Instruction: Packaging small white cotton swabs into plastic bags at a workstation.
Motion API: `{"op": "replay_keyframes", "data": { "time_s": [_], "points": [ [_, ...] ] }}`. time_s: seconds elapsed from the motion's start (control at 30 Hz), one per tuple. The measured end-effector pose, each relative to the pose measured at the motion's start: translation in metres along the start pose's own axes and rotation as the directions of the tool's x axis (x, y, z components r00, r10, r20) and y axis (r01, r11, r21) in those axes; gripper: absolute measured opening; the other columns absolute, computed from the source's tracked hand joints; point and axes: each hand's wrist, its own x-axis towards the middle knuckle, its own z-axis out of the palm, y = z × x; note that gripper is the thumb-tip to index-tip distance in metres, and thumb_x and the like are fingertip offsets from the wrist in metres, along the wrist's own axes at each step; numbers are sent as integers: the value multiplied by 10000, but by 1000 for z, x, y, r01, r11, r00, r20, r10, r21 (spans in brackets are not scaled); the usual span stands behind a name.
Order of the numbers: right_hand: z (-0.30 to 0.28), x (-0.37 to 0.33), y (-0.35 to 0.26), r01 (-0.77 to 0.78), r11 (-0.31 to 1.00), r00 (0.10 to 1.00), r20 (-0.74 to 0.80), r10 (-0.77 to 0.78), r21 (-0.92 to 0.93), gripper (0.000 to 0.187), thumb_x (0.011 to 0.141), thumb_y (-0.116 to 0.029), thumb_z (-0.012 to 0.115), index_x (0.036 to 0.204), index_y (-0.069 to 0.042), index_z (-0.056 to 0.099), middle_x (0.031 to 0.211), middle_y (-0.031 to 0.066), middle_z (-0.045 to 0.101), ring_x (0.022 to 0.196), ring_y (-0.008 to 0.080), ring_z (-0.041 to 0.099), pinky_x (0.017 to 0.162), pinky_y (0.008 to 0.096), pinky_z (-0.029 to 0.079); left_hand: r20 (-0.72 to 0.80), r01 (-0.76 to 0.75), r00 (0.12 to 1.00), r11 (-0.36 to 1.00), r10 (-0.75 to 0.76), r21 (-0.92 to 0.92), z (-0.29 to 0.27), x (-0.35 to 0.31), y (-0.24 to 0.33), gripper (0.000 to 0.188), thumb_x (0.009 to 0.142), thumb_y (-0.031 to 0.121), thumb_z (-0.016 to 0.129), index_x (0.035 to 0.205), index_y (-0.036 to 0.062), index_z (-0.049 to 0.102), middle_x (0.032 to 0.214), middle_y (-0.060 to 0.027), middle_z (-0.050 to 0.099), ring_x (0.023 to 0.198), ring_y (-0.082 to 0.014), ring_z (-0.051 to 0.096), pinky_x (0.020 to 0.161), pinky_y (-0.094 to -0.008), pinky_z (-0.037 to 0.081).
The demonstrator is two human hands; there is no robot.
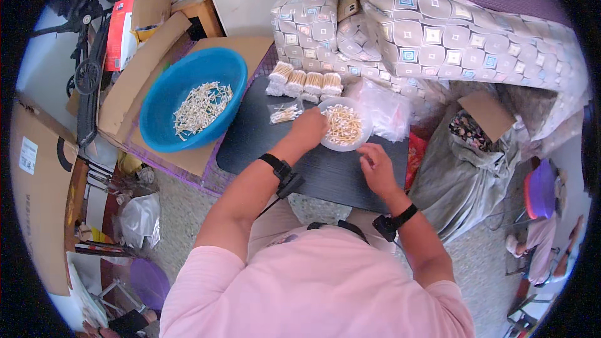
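Observation:
A round white bowl full of cotton swabs stands on the dark table. My left hand is at the bowl's left rim, its fingers closed; whatever they hold is hidden. By the lower right rim is my right hand, fingers loosely bent and apart, with nothing visible in it. Just left of the bowl lies a small clear bag of swabs. Behind it, several bundles of swabs sit in a row. Clear plastic bags are heaped to the bowl's right.
To the left, a large blue basin holds many loose swabs, resting on cardboard. A patterned, covered sofa borders the table's far side. At right stands a grey sack. Other people sit at the lower right and lower left edges.

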Motion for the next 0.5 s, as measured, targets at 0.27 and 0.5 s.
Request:
{"op": "replay_keyframes", "data": {
  "time_s": [0.27,0.5],
  "points": [
    [-2,-4,-7,-24,999,1000,-8,24,45,234,809,-11,610,1038,-58,630,1085,159,603,950,318,622,825,377,513,-13,23,1000,1000,-23,-7,-4,-4,5,192,808,259,629,793,76,685,921,-175,595,881,-352,603,770,-466,495],
    [1,-2,-13,32,999,999,-3,-32,27,230,808,-20,620,1036,-47,633,1067,152,609,878,294,630,787,360,518,-56,81,995,995,-84,-59,-17,-6,9,139,813,210,628,817,71,632,886,-163,585,850,-362,601,734,-465,492]
  ]
}}
